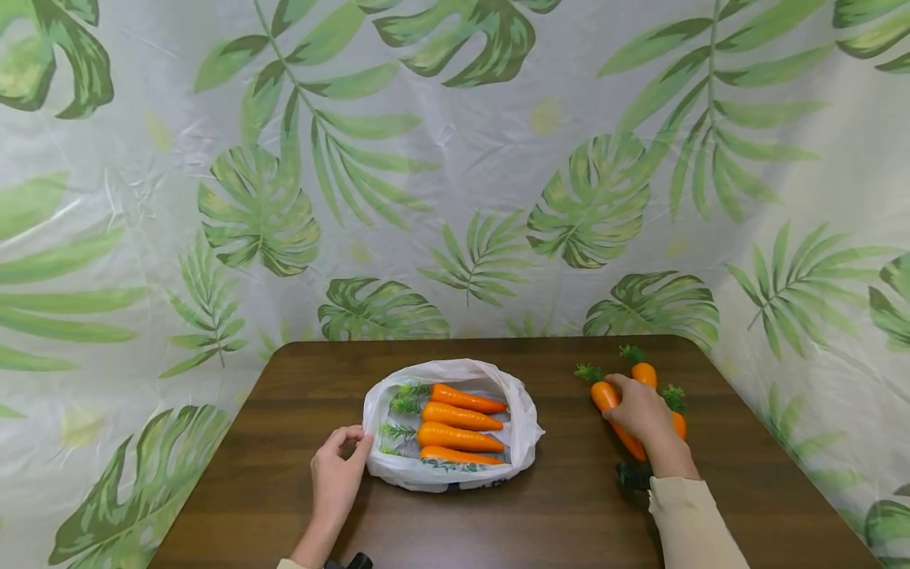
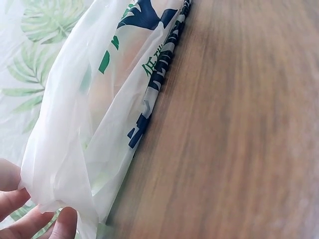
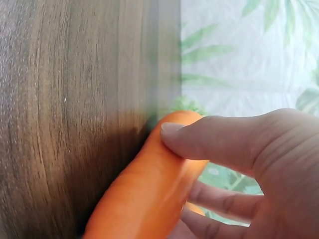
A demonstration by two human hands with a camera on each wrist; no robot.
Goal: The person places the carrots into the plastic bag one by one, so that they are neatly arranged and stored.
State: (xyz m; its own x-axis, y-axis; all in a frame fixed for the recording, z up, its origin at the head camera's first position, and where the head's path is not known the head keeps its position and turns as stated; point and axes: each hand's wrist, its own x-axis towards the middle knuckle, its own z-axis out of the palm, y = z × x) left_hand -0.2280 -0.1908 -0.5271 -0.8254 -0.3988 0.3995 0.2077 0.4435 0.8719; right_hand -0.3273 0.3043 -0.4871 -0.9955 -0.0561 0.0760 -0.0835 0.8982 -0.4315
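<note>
A white plastic bag [image 1: 524, 423] lies with its mouth wide, and several orange carrots [image 1: 462, 437] with green tops rest side by side inside. At the bag's left edge my left hand [image 1: 337, 476] pinches the rim; the left wrist view shows its fingertips on the thin plastic [image 2: 65, 154]. Over at the right, my right hand [image 1: 643, 415] grips a loose carrot [image 1: 604, 395] near its leafy end. In the right wrist view the thumb lies across that carrot [image 3: 144, 194], with the other fingers on its far side, partly hidden.
Two more carrots lie close to the right hand, one behind it [image 1: 644, 373] and one to its right [image 1: 679, 425], partly covered. Everything sits on a dark brown wooden table [image 1: 554, 521]. A leaf-patterned curtain [image 1: 490, 182] hangs behind the table and along its sides.
</note>
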